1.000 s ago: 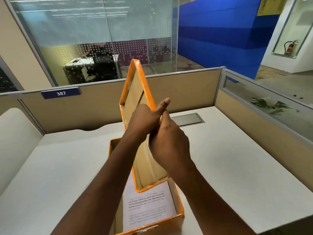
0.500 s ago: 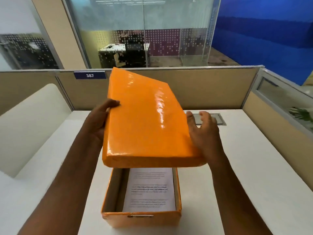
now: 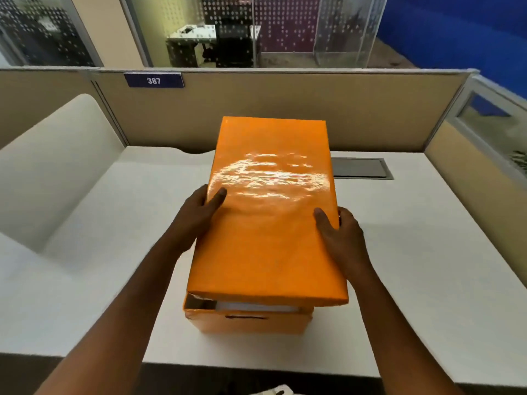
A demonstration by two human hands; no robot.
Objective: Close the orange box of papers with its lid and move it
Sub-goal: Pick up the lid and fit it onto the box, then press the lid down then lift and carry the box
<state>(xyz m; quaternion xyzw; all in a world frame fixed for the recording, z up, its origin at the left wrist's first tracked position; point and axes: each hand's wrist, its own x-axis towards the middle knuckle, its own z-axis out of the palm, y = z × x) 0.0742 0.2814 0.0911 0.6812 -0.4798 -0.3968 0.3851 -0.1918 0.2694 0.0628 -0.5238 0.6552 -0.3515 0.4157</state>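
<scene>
A glossy orange lid [image 3: 271, 223] lies flat just above the orange box [image 3: 251, 320], covering nearly all of it. At the near end a narrow gap stays between lid and box, and the white edge of the papers [image 3: 256, 306] shows through it. My left hand [image 3: 196, 215] grips the lid's left edge, thumb on top. My right hand [image 3: 339, 232] grips its right edge the same way. The box stands on the white desk near its front edge.
The white desk [image 3: 413, 266] is fenced by beige partition panels [image 3: 285, 109] at the back and right. A grey cable hatch [image 3: 359, 168] sits in the desktop behind the box. A curved white divider [image 3: 57, 155] rises on the left.
The lid went from standing on edge over the open box to lying flat, and has come down almost onto the box. Both hands shifted to its side edges.
</scene>
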